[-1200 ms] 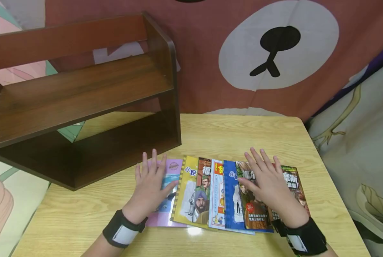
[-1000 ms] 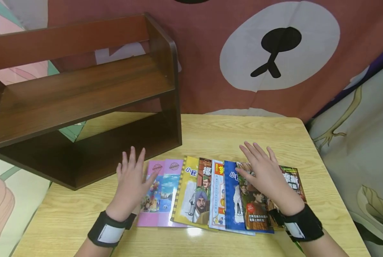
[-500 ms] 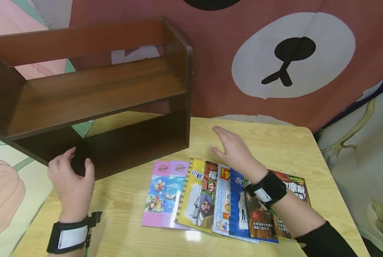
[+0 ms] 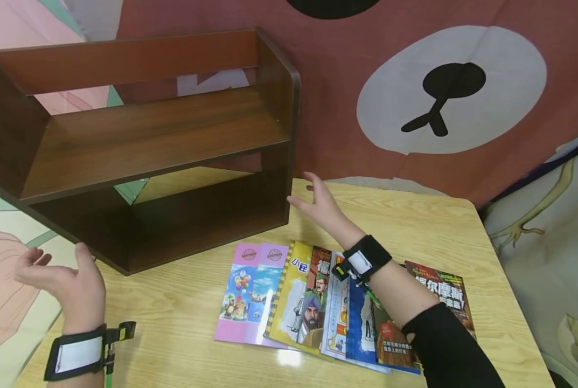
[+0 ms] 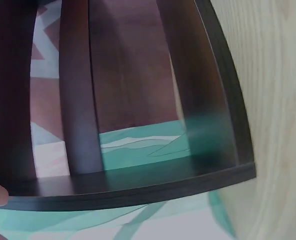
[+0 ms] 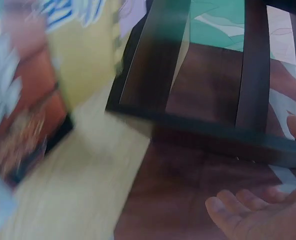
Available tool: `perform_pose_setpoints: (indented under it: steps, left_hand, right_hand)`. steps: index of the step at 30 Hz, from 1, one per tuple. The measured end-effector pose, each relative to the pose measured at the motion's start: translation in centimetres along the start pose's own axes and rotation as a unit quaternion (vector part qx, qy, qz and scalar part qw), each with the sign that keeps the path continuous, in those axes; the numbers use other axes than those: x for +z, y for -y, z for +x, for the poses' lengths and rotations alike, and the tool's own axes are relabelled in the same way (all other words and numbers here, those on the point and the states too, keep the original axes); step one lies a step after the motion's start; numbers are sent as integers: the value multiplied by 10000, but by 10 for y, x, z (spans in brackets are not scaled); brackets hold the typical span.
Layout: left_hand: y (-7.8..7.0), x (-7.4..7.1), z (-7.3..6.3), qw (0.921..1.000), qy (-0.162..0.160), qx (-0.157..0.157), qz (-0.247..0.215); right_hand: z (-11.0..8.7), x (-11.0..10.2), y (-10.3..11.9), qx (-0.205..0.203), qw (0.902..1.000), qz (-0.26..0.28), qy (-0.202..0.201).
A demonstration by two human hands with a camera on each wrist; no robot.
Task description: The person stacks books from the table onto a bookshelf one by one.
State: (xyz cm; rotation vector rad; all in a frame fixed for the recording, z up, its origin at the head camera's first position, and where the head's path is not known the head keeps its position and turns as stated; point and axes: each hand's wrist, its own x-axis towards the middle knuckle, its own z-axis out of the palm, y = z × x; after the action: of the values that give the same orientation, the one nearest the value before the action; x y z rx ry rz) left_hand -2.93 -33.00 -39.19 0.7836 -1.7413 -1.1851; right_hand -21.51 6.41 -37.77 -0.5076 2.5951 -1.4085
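A dark brown two-tier wooden bookshelf [image 4: 162,134] stands on the table at the left, holding nothing. My left hand [image 4: 70,285] is beside its left end, thumb raised and apart from the loosely bent fingers. At the right end is my right hand [image 4: 325,207], with thumb and fingers spread near the side panel; whether it touches cannot be told. In the right wrist view the right hand's fingers [image 6: 233,207] extend beside the panel. A fanned row of booklets, with pink [image 4: 237,291], yellow [image 4: 289,302] and blue [image 4: 359,323] covers, lies in front, partly hidden by the right forearm.
The light wooden table [image 4: 172,334] carries both shelf and booklets. Behind it hangs a reddish-brown cloth [image 4: 332,108] with a bear face. Pale patterned fabric [image 4: 550,242] hangs at the right. A dark-covered book [image 4: 444,291] lies at the row's right end.
Both hands have lifted off the booklets. The left moved left to the shelf's left end, the right moved left and forward to its right end. The view has shifted slightly; the booklets stay put.
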Motion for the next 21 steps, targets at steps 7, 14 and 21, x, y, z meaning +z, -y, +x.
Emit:
perform_pose_setpoints:
  steps: [7,14,21]
  left_hand:
    - [17,8,13,9868,956,-1216,-485]
    - [27,24,10,9891,996,-800,726]
    - [30,29,10,9872,837,-839,1069]
  right_hand:
    - [21,26,11,-223,9995,192,72]
    - [37,36,10,13,9995,170,-264]
    - [43,36,2,237,9993,-79,-269]
